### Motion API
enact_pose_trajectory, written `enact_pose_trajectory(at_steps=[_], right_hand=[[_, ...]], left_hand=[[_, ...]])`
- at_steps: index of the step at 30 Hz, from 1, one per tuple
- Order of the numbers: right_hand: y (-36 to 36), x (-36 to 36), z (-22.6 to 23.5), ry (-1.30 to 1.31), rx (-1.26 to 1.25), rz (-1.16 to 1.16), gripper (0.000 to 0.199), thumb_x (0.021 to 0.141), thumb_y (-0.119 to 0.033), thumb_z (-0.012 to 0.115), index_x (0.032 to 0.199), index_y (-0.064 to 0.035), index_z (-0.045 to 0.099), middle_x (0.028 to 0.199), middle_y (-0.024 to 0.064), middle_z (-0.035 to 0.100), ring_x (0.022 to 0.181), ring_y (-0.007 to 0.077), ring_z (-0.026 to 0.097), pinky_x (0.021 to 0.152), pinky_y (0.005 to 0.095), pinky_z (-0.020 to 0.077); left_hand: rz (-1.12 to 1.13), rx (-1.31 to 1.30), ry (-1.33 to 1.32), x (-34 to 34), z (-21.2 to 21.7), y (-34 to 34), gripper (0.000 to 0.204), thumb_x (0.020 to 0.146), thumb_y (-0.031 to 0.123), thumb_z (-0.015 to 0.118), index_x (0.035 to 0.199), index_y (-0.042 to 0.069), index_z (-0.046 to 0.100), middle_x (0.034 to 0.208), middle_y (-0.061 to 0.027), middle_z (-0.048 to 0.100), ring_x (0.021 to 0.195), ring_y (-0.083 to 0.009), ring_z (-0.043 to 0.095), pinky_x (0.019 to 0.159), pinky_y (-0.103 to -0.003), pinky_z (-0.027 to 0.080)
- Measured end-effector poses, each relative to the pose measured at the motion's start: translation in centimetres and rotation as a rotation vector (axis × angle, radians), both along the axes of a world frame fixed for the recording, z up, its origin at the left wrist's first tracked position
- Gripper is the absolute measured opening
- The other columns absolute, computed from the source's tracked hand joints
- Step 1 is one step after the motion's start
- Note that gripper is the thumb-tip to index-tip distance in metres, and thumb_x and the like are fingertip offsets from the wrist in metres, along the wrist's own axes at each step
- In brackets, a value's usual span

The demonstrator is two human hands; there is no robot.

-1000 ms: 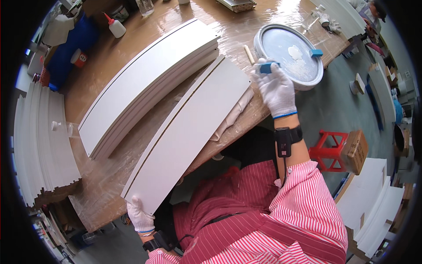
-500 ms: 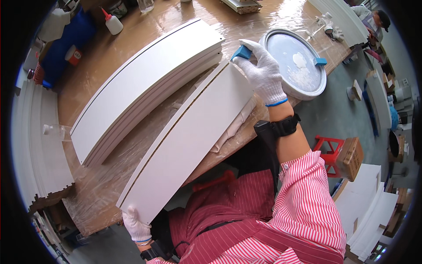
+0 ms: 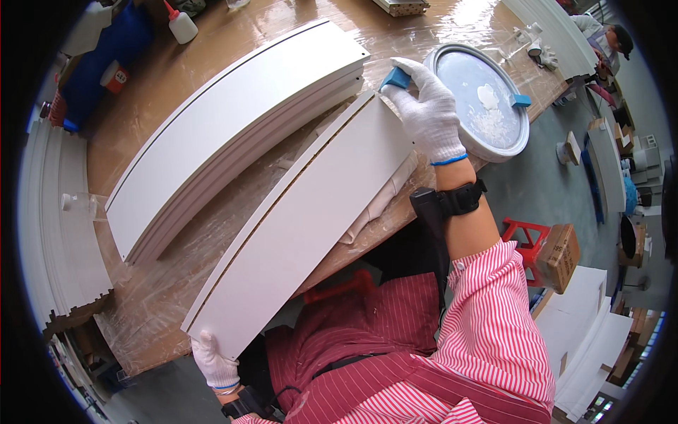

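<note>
A long, curved white board [image 3: 296, 226] with a dark groove along one edge lies slantwise in front of me. My left hand [image 3: 213, 362], in a white knit glove, is closed on its near left corner, thumb on top. At the far right end, my gloved right hand [image 3: 432, 116] pinches a blue sponge block [image 3: 397, 78] against the board's end edge. Beyond the board rests a stack of similar curved white boards [image 3: 226, 134]. Right of my right hand, a round tub lid [image 3: 466, 86] carries white paste, and a second blue block [image 3: 521, 100] sits on its rim.
Clear film covers the brown worktable [image 3: 148, 321]. A white squeeze bottle [image 3: 182, 27] with a red tip and a paper cup [image 3: 113, 76] stand at the back left. A red stool [image 3: 519, 237] bearing a carton [image 3: 556, 258] is on the floor. Another person [image 3: 607, 42] works far right.
The whole view has shifted slightly. Both hands, the board and the blue sponge block keep nearly the same places relative to each other.
</note>
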State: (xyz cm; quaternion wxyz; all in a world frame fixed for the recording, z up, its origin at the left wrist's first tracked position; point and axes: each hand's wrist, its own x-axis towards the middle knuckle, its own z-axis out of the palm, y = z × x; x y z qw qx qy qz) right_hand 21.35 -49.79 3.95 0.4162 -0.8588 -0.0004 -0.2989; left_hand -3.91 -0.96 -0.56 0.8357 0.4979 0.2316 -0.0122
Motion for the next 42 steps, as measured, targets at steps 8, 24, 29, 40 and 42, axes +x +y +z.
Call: enact_pose_trajectory(at_steps=[8,24,29,40,42], right_hand=[[0.0,-0.5,0.5,0.026,0.022,0.059,0.042,0.085,-0.007,0.077,0.126,-0.003,0.065,0.105,0.0096,0.071,0.096,0.017,0.067,0.086,0.0296,0.0548],[3.3,-2.5,0.5,-0.124,-0.201,0.275,0.041,0.08,0.002,0.072,0.12,-0.0088,0.067,0.105,0.0139,0.071,0.097,0.032,0.067,0.086,0.0382,0.0548],[3.6,-2.6,0.8,-0.128,-0.257,0.323,0.042,0.08,0.002,0.072,0.12,-0.0087,0.067,0.107,0.0135,0.071,0.1,0.0329,0.067,0.089,0.0384,0.0545],[3.5,-2.6,0.8,-0.176,-0.325,0.278,0.042,0.079,0.003,0.071,0.119,-0.0094,0.068,0.108,0.014,0.071,0.1,0.0334,0.068,0.089,0.0391,0.0552],[3.5,-2.5,0.7,-0.182,-0.329,0.267,0.042,0.078,0.003,0.071,0.119,-0.0093,0.068,0.108,0.014,0.071,0.101,0.0331,0.068,0.089,0.039,0.0552]], left_hand=[[0.023,-0.002,0.017,-0.4,-0.5,0.7,0.052,0.098,0.018,0.067,0.143,0.004,0.045,0.135,-0.0127,0.057,0.119,-0.0264,0.063,0.096,-0.044,0.06],[0.022,0.012,-0.011,-0.4,-0.5,0.6,0.052,0.099,0.02,0.066,0.143,0.003,0.045,0.133,-0.0121,0.059,0.115,-0.0251,0.064,0.095,-0.041,0.06],[0.023,0.057,-0.012,-0.2,-0.6,0.4,0.053,0.098,0.019,0.068,0.143,0.002,0.045,0.133,-0.0122,0.059,0.115,-0.0247,0.065,0.096,-0.039,0.058],[0.004,0.059,-0.033,0.0,-0.5,0.1,0.053,0.098,0.021,0.068,0.142,0.001,0.046,0.132,-0.0121,0.06,0.114,-0.0242,0.065,0.096,-0.038,0.057],[0.004,0.064,-0.034,0.0,-0.5,0.1,0.053,0.098,0.021,0.068,0.142,0.001,0.046,0.132,-0.012,0.061,0.114,-0.0241,0.065,0.096,-0.038,0.057]])
